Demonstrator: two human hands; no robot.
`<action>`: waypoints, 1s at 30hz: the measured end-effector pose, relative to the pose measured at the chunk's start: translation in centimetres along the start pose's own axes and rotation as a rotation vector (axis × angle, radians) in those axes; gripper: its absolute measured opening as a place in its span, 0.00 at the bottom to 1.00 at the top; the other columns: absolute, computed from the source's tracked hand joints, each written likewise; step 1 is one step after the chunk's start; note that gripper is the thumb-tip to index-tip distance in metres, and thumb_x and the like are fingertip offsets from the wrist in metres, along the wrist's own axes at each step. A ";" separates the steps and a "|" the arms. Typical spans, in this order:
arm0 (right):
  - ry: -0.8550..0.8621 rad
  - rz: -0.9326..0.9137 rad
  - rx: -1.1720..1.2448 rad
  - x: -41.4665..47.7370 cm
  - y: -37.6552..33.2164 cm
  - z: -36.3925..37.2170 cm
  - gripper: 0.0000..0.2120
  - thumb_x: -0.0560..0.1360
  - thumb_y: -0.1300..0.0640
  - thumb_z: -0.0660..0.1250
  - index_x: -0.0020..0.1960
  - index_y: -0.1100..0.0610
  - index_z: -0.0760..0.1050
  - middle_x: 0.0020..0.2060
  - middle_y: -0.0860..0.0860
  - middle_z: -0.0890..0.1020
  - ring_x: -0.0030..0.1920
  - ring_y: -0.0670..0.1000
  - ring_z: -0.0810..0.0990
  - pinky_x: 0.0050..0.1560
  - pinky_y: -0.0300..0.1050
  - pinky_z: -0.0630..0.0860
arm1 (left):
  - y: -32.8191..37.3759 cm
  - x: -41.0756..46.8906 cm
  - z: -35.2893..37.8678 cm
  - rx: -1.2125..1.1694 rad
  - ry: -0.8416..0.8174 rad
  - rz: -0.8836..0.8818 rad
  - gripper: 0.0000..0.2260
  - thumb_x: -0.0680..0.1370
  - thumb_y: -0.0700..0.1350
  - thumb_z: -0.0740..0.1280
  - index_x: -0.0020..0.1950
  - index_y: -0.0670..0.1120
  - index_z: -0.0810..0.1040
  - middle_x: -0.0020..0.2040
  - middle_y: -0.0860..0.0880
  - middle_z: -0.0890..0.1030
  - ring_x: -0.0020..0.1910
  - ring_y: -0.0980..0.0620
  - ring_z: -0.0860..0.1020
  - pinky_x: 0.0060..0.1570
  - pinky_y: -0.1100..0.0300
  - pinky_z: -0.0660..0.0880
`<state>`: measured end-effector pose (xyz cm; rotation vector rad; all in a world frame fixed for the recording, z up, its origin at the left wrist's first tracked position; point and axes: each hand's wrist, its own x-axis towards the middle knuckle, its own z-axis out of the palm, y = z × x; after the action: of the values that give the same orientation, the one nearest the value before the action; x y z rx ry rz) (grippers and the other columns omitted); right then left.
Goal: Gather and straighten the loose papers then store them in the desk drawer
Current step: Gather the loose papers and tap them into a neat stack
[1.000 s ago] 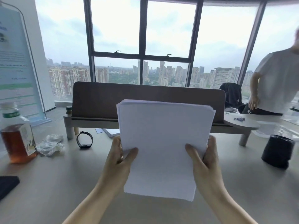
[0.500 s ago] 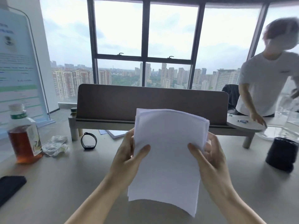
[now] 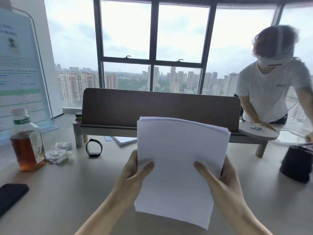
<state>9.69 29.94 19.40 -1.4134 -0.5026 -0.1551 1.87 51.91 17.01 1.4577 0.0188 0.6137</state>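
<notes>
A stack of white papers [image 3: 176,167] stands upright above the pale desk [image 3: 67,192], its top edges slightly uneven and bowed. My left hand [image 3: 133,177] grips the stack's left edge, thumb across the front. My right hand [image 3: 220,182] grips the right edge the same way, fingers behind the sheets. The stack's lower edge hangs just above the desk near me. More white sheets [image 3: 123,139] lie flat under the monitor riser. No drawer is in view.
A wooden riser with a brown back panel [image 3: 159,107] spans the desk's far side. A tea bottle [image 3: 27,141], crumpled plastic [image 3: 59,152], a black wristband [image 3: 94,148] and a dark phone [image 3: 10,195] lie left. A black pouch [image 3: 296,161] sits right; another person [image 3: 271,85] leans over there.
The paper stack has been squeezed narrower and turned more upright between my hands, which slid closer together. The person at the right has leaned further in over the desk.
</notes>
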 end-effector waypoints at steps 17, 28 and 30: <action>-0.027 0.026 0.054 0.3 1.1 -0.5 0.16 0.79 0.67 0.68 0.62 0.51 0.81 0.53 0.52 0.89 0.56 0.56 0.88 0.59 0.61 0.81 | 10.3 3.1 0.3 1.165 -0.064 0.600 0.33 0.76 0.54 0.74 0.79 0.60 0.67 0.83 0.55 0.58 0.79 0.52 0.64 0.75 0.54 0.66; -0.070 0.034 0.060 0.6 1.2 -0.9 0.17 0.81 0.68 0.64 0.51 0.50 0.86 0.47 0.53 0.90 0.48 0.54 0.89 0.46 0.48 0.84 | 11.0 2.5 2.9 1.300 -0.030 0.673 0.36 0.76 0.55 0.72 0.81 0.57 0.61 0.84 0.52 0.57 0.83 0.51 0.55 0.80 0.42 0.53; -0.074 0.039 0.098 0.4 1.3 -0.8 0.15 0.81 0.69 0.62 0.55 0.55 0.84 0.47 0.54 0.90 0.47 0.54 0.88 0.44 0.45 0.84 | 11.4 2.5 5.8 1.402 -0.170 0.737 0.36 0.76 0.55 0.70 0.82 0.55 0.60 0.84 0.51 0.59 0.84 0.51 0.54 0.81 0.41 0.48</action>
<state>10.71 29.46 18.36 -1.3354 -0.5368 -0.0464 1.84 47.45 29.24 2.9252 -0.2869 1.1711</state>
